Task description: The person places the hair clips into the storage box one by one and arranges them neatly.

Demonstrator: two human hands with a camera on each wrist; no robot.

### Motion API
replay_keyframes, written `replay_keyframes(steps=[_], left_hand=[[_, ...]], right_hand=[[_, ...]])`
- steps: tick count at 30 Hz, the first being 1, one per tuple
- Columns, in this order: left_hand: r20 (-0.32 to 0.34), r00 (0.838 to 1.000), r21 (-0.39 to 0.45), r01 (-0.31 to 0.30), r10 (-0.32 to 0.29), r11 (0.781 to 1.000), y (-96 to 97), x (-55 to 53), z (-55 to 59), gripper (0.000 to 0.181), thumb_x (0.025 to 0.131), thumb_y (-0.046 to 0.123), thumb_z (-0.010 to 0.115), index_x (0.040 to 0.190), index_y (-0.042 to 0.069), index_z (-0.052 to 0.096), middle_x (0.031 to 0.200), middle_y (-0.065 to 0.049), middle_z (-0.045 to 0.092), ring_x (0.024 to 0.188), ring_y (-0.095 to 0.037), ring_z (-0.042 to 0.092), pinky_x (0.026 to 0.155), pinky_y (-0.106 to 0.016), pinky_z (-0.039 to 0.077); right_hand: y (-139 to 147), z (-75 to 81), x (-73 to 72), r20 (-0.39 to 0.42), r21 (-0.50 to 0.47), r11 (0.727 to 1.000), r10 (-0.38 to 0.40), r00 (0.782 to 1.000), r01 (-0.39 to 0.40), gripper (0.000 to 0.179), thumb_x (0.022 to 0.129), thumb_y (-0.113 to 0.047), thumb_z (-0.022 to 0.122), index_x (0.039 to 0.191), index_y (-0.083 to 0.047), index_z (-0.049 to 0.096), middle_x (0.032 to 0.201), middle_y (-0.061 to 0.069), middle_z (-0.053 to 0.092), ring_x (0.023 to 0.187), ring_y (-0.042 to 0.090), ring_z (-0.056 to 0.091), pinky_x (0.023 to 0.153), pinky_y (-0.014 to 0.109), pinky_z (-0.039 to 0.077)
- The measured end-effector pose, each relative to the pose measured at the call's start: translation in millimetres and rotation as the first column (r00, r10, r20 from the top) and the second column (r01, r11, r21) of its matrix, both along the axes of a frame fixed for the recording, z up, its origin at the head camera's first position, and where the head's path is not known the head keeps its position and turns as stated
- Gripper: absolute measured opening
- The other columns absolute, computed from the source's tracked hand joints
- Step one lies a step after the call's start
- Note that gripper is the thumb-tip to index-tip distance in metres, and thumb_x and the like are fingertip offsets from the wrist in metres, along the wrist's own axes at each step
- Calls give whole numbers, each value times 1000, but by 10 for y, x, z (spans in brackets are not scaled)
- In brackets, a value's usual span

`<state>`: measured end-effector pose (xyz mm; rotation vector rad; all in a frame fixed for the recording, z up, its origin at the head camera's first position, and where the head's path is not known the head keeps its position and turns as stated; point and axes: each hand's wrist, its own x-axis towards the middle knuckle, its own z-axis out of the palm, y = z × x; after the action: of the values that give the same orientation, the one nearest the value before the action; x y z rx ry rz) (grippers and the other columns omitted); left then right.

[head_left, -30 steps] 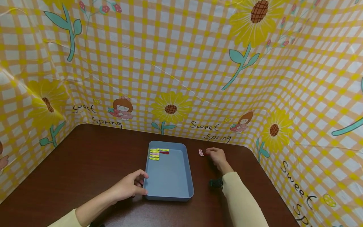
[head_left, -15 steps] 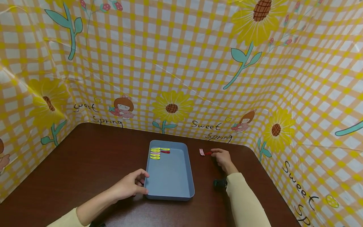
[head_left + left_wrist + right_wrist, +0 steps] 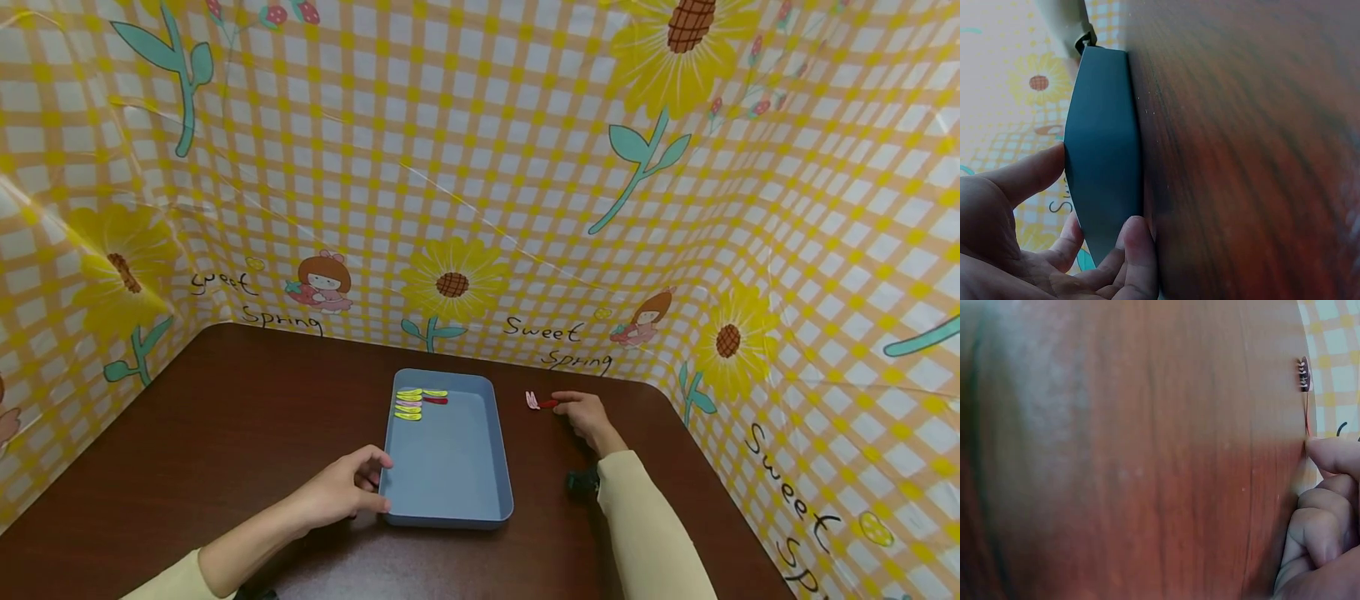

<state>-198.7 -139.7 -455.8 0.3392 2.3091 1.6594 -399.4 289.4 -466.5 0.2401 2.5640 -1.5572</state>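
Observation:
My left hand (image 3: 341, 492) holds the left side of a blue-grey tray (image 3: 450, 523) near its front corner. In the left wrist view the thumb meets the tray's rim (image 3: 1104, 125), and other fingers lie curled along its outer wall. To the right of the tray, my right hand (image 3: 588, 417) pinches one end of a red hair clip (image 3: 547, 404) low over the table. The clip's other end is beside the pink hair clips (image 3: 532, 401). In the right wrist view the clip is seen nearly edge-on at the fingertips, and the remaining fingers are curled.
Yellow hair clips (image 3: 408, 416), a pinkish-purple clip (image 3: 408, 403) and a dark red clip (image 3: 436, 401) lie in rows at the tray's far left. The dark brown table (image 3: 300, 383) ends at a checked, flower-printed cloth (image 3: 450, 200) at the back and sides.
My right hand has shifted slightly right from the pink clips, bringing more of the red clip into sight. The left hand and the tray have kept their places.

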Motion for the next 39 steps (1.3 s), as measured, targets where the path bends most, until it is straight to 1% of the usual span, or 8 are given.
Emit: replay_keyframes(steps=[2, 9, 13, 20, 26, 33, 39], left_hand=[[-1, 1000, 0, -3, 3, 1000, -2, 1, 1, 50, 80, 12, 82, 123, 6, 57, 106, -13, 53, 91, -24, 52, 61, -34, 45], [-4, 1000, 0, -5, 5, 1000, -7, 2, 8, 51, 80, 11, 82, 123, 6, 57, 106, -13, 54, 91, -24, 51, 60, -33, 45], [-6, 1000, -2, -6, 6, 1000, -7, -1, 2, 50, 80, 11, 82, 123, 5, 57, 106, -13, 54, 90, -23, 52, 60, -33, 45], [-7, 1000, -4, -1, 0, 1000, 1, -7, -11, 50, 80, 11, 82, 123, 5, 57, 105, -13, 54, 89, -23, 52, 60, -33, 45], [-6, 1000, -6, 6, -6, 1000, 7, -1, -1, 50, 81, 11, 82, 123, 5, 56, 105, -13, 53, 90, -24, 51, 60, -33, 45], [-6, 1000, -9, -1, 1, 1000, 10, 8, 4, 50, 81, 11, 82, 123, 4, 56, 106, -13, 53, 90, -24, 52, 61, -34, 45], [-3, 1000, -12, -2, 2, 1000, 13, 14, 1, 51, 81, 11, 82, 124, 4, 56, 107, -14, 53, 91, -24, 52, 62, -34, 45]], right_hand=[[-8, 1, -5, -5, 17, 1000, 2, 1000, -2, 38, 97, -8, 60, 135, -2, 61, 50, -10, 35, 42, 7, 21, 43, 24, 24], [-28, -24, -14, -24, 53, 998, -30, 999, 31, 31, 95, -8, 63, 126, -1, 66, 57, -5, 47, 42, 8, 25, 42, 25, 26], [-36, -64, -20, -30, 63, 997, -48, 998, 50, 29, 93, -8, 65, 122, -1, 68, 55, -6, 46, 42, 8, 25, 42, 25, 26], [-41, -93, 2, -40, 75, 996, -55, 998, 58, 30, 95, -9, 64, 124, -1, 67, 57, -4, 48, 42, 8, 24, 42, 26, 26], [-33, -84, 14, -50, 72, 994, -75, 996, 79, 29, 95, -8, 64, 122, 0, 68, 61, -2, 51, 42, 8, 25, 42, 25, 26], [-33, -53, 15, -49, 60, 996, -66, 997, 69, 27, 94, -5, 65, 120, 2, 68, 66, 1, 56, 42, 9, 27, 43, 25, 27], [-41, -22, 21, -42, 48, 997, -53, 998, 55, 27, 95, -4, 65, 120, 3, 67, 62, -1, 52, 42, 8, 25, 42, 25, 26]])
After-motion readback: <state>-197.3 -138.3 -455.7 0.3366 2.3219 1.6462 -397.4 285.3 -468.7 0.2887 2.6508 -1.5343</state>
